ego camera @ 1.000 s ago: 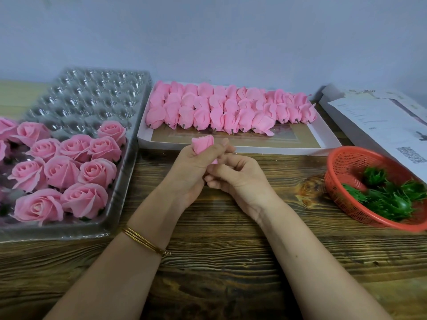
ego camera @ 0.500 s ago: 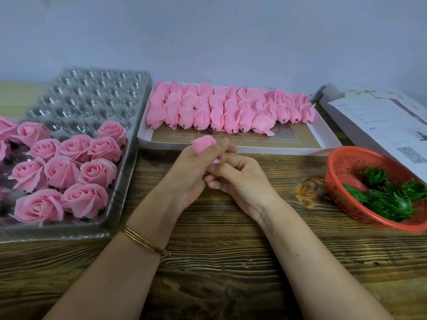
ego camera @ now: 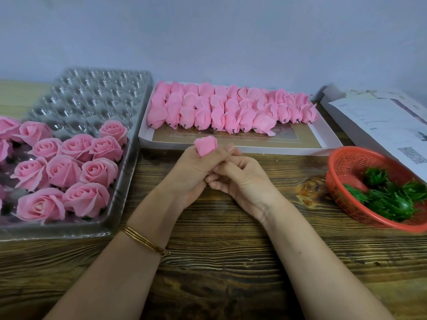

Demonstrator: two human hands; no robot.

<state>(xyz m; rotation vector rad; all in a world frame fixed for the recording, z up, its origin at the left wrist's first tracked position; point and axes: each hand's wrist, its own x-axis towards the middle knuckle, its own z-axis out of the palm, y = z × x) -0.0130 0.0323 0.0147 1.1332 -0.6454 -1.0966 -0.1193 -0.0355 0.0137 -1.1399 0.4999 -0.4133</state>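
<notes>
My left hand [ego camera: 191, 172] grips a closed pink rose bud [ego camera: 206, 146], whose top sticks up above the thumb and forefinger. My right hand [ego camera: 240, 181] is pressed against the left one from the right, its fingers curled at the bud's hidden lower part. Whether they pinch the bud's base cannot be seen. Both hands hover over the wooden table [ego camera: 219, 262] just in front of the white box [ego camera: 328, 139] of closed pink buds [ego camera: 231, 109].
A clear plastic tray [ego camera: 92, 98] on the left holds several opened pink roses [ego camera: 69, 172]. A red basket [ego camera: 346, 162] with green leaf calyxes [ego camera: 392, 197] stands at the right. Printed papers [ego camera: 381, 121] lie behind it. A wall closes the back.
</notes>
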